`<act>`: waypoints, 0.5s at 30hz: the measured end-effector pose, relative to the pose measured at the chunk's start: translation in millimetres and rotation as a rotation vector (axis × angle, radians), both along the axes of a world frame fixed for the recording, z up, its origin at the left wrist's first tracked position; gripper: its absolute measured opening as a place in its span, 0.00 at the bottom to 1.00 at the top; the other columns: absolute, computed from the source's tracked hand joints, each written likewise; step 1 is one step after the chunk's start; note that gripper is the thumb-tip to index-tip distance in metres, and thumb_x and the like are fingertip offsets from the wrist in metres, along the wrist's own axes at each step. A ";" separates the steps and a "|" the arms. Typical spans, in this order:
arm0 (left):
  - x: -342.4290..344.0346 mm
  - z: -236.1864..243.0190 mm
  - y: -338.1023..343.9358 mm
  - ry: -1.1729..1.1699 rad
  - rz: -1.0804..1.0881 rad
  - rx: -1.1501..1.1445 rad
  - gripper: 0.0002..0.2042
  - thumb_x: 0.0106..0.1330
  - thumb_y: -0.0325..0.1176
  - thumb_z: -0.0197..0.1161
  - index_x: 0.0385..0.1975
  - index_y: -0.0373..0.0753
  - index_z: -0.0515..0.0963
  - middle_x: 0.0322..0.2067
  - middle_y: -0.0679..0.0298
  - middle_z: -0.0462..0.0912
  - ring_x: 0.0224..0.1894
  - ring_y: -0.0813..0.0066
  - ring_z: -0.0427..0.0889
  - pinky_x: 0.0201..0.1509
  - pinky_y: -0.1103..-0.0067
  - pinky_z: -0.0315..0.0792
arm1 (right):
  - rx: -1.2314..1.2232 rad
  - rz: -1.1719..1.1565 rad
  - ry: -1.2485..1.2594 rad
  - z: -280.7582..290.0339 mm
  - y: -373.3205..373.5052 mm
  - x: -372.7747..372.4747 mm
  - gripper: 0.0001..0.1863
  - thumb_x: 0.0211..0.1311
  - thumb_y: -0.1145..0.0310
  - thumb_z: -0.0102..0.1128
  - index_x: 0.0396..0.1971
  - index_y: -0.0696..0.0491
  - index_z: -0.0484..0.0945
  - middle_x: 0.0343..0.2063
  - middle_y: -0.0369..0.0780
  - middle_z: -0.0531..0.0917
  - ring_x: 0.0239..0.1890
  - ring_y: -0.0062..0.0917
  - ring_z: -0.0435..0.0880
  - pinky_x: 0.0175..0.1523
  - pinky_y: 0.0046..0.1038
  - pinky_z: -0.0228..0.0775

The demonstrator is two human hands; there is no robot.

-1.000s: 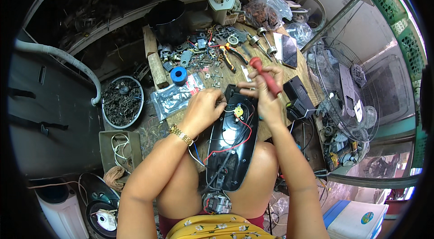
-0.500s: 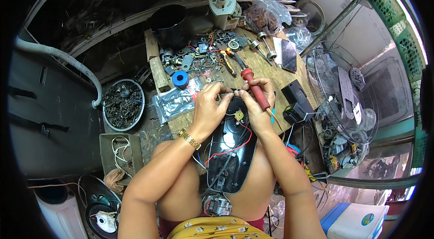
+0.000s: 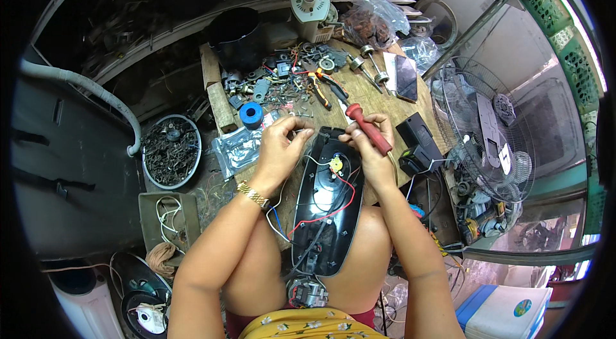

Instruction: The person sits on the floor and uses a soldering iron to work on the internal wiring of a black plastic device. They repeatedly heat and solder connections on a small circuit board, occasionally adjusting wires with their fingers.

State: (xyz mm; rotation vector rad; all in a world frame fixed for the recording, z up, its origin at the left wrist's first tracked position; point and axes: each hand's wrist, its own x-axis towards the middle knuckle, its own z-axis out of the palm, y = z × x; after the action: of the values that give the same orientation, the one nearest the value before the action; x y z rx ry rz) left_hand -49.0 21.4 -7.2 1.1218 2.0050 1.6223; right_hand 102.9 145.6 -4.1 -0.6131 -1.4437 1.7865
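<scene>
Across my lap lies a long black plastic housing (image 3: 314, 194), open side up, with a round yellow part (image 3: 336, 164) and red and white wires inside. My left hand (image 3: 280, 150) is left of its far end, thumb and forefinger pinched together; whatever is between them is too small to make out. A red-handled soldering iron (image 3: 370, 128) rests in my right hand (image 3: 374, 156), slanting across the fingers, cord at the lower right. The right thumb and fingertips are closed beside the housing's far end. A small motor (image 3: 308, 291) sits at the housing's near end.
On the wooden table (image 3: 359, 105) are orange-black pliers (image 3: 319, 90), a blue roll (image 3: 251, 116), scattered metal parts (image 3: 269, 82), a phone (image 3: 406, 78) and a black box (image 3: 419, 137). A wire fan guard (image 3: 484, 130) stands right; a basin of screws (image 3: 172, 175) is left.
My hands have moved apart, the left one going left and away from the right. The soldering iron has shifted slightly in my right hand. The view has tilted a little.
</scene>
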 end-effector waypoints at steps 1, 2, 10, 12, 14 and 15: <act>-6.8 -5.3 -5.3 0.055 -0.041 -0.008 0.05 0.56 0.28 0.68 0.30 0.35 0.82 0.28 0.58 0.82 0.28 0.70 0.78 0.33 0.74 0.71 | 0.012 0.008 -0.045 9.2 2.2 2.8 0.14 0.66 0.75 0.56 0.47 0.55 0.63 0.36 0.43 0.81 0.33 0.24 0.84 0.42 0.25 0.78; -13.2 -13.8 -9.3 0.110 -0.083 -0.017 0.05 0.56 0.29 0.68 0.30 0.36 0.83 0.28 0.58 0.81 0.29 0.68 0.79 0.35 0.73 0.71 | 0.024 0.016 -0.089 15.7 5.1 5.0 0.15 0.67 0.72 0.56 0.48 0.54 0.62 0.36 0.44 0.81 0.33 0.24 0.84 0.41 0.25 0.77; -4.2 -11.3 -2.6 0.266 -0.275 -0.252 0.05 0.54 0.31 0.69 0.30 0.40 0.84 0.27 0.58 0.77 0.35 0.59 0.79 0.41 0.69 0.71 | 0.216 -0.115 0.029 29.0 25.1 21.0 0.09 0.68 0.67 0.58 0.39 0.53 0.68 0.22 0.37 0.78 0.18 0.12 0.71 0.24 0.15 0.62; -5.8 -11.0 -1.1 0.292 -0.276 -0.264 0.06 0.55 0.32 0.69 0.31 0.40 0.83 0.27 0.57 0.75 0.36 0.58 0.78 0.41 0.68 0.71 | 0.273 -0.153 0.040 39.1 15.2 23.3 0.10 0.65 0.67 0.59 0.37 0.54 0.67 0.22 0.36 0.76 0.18 0.13 0.70 0.25 0.16 0.62; -7.7 -15.2 0.0 0.244 -0.284 -0.279 0.06 0.55 0.33 0.69 0.31 0.40 0.83 0.28 0.56 0.75 0.37 0.58 0.78 0.42 0.68 0.71 | 0.320 -0.170 0.007 40.3 7.5 28.8 0.11 0.63 0.67 0.61 0.36 0.54 0.68 0.23 0.35 0.74 0.19 0.13 0.70 0.25 0.16 0.62; -7.8 -16.7 0.6 0.241 -0.284 -0.272 0.07 0.56 0.33 0.69 0.31 0.40 0.83 0.29 0.56 0.74 0.37 0.58 0.78 0.42 0.68 0.71 | 0.340 -0.168 -0.032 39.2 5.8 34.7 0.12 0.62 0.67 0.61 0.35 0.54 0.68 0.23 0.35 0.74 0.19 0.13 0.70 0.26 0.17 0.62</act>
State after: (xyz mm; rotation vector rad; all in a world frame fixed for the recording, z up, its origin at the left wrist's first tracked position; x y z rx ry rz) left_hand -56.8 22.0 -23.9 1.4688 2.0195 1.0823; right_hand 137.5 151.4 35.2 -0.5675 -1.6199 1.3678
